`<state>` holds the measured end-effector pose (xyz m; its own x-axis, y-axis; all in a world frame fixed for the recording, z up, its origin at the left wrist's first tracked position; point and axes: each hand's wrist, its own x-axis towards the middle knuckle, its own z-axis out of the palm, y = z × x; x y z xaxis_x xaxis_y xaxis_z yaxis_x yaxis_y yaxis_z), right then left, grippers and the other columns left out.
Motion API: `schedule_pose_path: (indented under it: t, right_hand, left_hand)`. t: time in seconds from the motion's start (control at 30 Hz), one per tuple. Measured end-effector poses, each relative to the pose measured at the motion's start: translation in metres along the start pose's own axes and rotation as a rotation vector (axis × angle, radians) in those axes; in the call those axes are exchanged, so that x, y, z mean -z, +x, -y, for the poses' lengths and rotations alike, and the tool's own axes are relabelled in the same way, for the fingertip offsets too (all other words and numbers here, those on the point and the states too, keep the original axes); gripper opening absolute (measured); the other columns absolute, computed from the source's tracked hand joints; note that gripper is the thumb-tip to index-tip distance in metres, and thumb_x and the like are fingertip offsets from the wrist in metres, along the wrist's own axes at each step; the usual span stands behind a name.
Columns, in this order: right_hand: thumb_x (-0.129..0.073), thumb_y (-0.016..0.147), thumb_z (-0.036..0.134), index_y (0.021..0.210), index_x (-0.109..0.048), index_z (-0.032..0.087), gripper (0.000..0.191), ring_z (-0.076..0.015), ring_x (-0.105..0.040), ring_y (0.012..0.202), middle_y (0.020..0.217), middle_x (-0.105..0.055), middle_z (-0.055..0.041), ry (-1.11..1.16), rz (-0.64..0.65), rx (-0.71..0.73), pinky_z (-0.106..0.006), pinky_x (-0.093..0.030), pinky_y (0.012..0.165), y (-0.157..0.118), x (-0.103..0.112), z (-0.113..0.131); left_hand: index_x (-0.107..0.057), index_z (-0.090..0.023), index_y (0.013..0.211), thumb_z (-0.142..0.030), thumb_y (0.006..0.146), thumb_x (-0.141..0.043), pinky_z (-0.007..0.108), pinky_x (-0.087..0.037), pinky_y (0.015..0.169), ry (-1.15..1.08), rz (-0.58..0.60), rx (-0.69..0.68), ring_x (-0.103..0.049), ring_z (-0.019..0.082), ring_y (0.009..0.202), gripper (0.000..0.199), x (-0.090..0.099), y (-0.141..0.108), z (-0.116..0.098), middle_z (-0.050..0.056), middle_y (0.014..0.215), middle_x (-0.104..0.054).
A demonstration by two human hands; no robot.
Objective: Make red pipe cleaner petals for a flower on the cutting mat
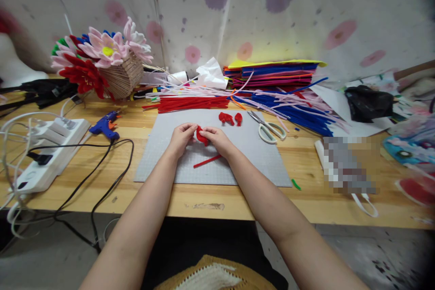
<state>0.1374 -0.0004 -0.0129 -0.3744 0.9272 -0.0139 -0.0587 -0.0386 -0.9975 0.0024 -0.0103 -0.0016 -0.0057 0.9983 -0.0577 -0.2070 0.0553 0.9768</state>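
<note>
Over the grey cutting mat (163,163), my left hand (184,138) and my right hand (216,139) pinch a small looped piece of red pipe cleaner (201,137) between them. Its lower end hangs free between the fingers. A straight red pipe cleaner (206,161) lies on the mat just below, partly passing under my right hand or wrist. Behind and to the right, finished-looking red curled pieces (226,118) and one more red piece (238,119) rest on the mat. Scissors (267,128) with pale handles lie at the mat's right edge.
A blue glue gun (106,126) and a white power strip (50,154) with loose cables are at left. Behind the mat lie red pipe cleaners (193,103) and blue ones (299,111). A flower basket (125,74) stands back left. A pixelated object (350,165) lies right.
</note>
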Motion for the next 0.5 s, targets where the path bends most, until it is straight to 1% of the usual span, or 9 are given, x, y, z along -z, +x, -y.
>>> schedule_pose_path:
  t: [0.07,0.17,0.33,0.5]
  right_hand:
    - [-0.060,0.066,0.038,0.068,-0.057,0.015,0.024,-0.0063,-0.040,0.050,0.057,-0.051,0.0033,0.088,0.039,-0.035,-0.020,-0.029,0.049,-0.0009,-0.0002,0.0008]
    - [-0.061,0.065,0.038,0.069,-0.057,0.015,0.024,-0.0064,-0.041,0.051,0.059,-0.052,0.0029,0.152,0.052,-0.051,-0.020,-0.029,0.049,-0.0012,0.0002,0.0001]
    - [-0.061,0.066,0.036,0.068,-0.056,0.015,0.022,-0.0057,-0.039,0.050,0.058,-0.050,0.0035,0.145,0.061,-0.053,-0.020,-0.028,0.048,-0.0014,0.0002,-0.0019]
    - [-0.060,0.066,0.034,0.065,-0.055,0.014,0.021,-0.0056,-0.037,0.048,0.054,-0.048,0.0043,0.131,0.064,-0.052,-0.020,-0.027,0.046,-0.0023,-0.0012,-0.0009]
  left_hand:
    - [-0.062,-0.015,0.070,-0.037,0.058,-0.069,0.018,-0.035,0.041,-0.063,0.041,0.036,-0.044,0.006,0.045,0.027,0.0010,-0.0007,-0.0016,-0.003,0.054,-0.054]
    - [-0.062,-0.015,0.072,-0.035,0.055,-0.072,0.017,-0.035,0.041,-0.087,0.063,0.046,-0.046,0.006,0.047,0.028,0.0004,-0.0024,-0.0039,-0.002,0.058,-0.056]
    - [-0.061,-0.014,0.069,-0.033,0.052,-0.074,0.017,-0.036,0.042,-0.110,0.073,0.063,-0.049,0.005,0.047,0.029,0.0004,-0.0028,-0.0043,-0.002,0.061,-0.058]
    - [-0.061,-0.014,0.068,-0.031,0.053,-0.074,0.018,-0.037,0.046,-0.124,0.085,0.064,-0.050,0.006,0.048,0.026,0.0017,-0.0013,0.0002,-0.002,0.060,-0.058]
